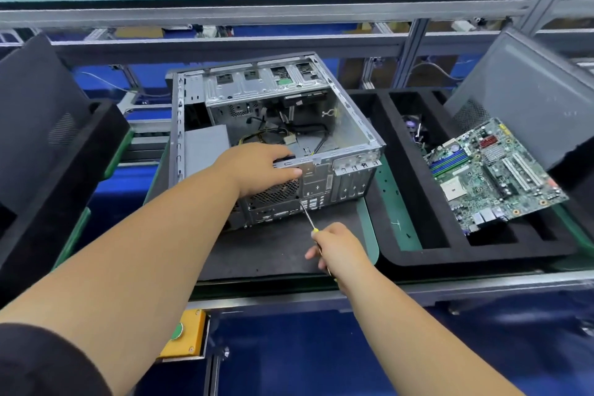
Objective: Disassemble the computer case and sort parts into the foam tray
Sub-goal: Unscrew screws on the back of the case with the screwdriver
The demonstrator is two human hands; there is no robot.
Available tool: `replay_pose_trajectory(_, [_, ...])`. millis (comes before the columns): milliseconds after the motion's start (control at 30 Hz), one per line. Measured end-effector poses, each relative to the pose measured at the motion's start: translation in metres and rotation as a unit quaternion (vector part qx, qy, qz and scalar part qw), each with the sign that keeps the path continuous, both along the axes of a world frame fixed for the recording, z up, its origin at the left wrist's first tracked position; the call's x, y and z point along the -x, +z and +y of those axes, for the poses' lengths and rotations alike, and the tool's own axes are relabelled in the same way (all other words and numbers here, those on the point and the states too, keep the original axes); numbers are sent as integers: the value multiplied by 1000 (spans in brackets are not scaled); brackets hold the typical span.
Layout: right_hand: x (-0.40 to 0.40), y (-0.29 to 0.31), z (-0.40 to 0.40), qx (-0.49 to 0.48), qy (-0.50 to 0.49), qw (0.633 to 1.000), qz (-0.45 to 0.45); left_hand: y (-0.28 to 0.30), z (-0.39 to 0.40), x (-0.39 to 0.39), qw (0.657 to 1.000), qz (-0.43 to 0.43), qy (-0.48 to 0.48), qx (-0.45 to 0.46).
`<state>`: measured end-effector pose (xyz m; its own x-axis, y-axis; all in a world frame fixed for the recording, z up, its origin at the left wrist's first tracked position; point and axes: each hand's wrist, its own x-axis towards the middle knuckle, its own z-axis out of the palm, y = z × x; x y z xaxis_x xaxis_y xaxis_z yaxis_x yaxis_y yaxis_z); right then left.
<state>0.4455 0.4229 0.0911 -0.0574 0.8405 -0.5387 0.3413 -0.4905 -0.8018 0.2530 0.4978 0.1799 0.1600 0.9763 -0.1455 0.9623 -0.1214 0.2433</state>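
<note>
Computer case [273,125] open-sided on a dark mat [273,247] at the middle of the surface, rear panel facing the camera. Left hand [260,170] laid over the near top edge of the case, grip curled around the metal rim above the fan grille [276,191]. Right hand [337,247] below and in front, grip clamped on a screwdriver [308,219], shaft tip at the rear panel. Black foam tray [401,254] just right of the case, motherboard [491,177] lying tilted across its compartments. Grey side panel [527,90] leaning behind the tray.
</note>
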Motion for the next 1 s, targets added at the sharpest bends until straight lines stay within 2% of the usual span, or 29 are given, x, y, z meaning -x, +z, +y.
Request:
replay_pose_trajectory(867, [7, 12, -9, -32, -24, 999, 12, -5, 5, 3, 999, -48, -16, 5])
replay_pose_trajectory(933, [7, 9, -6, -3, -39, 998, 42, -5, 5, 3, 999, -51, -15, 4])
replay_pose_trajectory(1000, [6, 8, -2, 65, -65, 989, 120, -6, 5, 3, 999, -51, -15, 3])
